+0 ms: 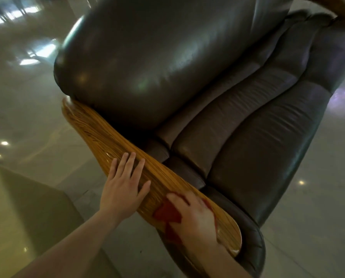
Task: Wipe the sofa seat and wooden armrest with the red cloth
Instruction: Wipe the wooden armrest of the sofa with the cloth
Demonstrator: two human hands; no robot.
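Observation:
A dark leather sofa chair fills the view, its ribbed seat [254, 149] to the right of a long glossy wooden armrest [95, 129]. My right hand [195, 219] presses the red cloth [167, 214] flat on the armrest's near end; most of the cloth is hidden under the palm. My left hand [125, 185] lies flat on the armrest just beyond it, fingers spread, holding nothing. The puffy backrest [157, 53] rises behind the armrest.
A shiny tiled floor [27, 97] with light reflections surrounds the chair. A pale boxy block [23, 213] stands at the lower left beside the armrest. A second wooden armrest [332, 5] shows at the top right.

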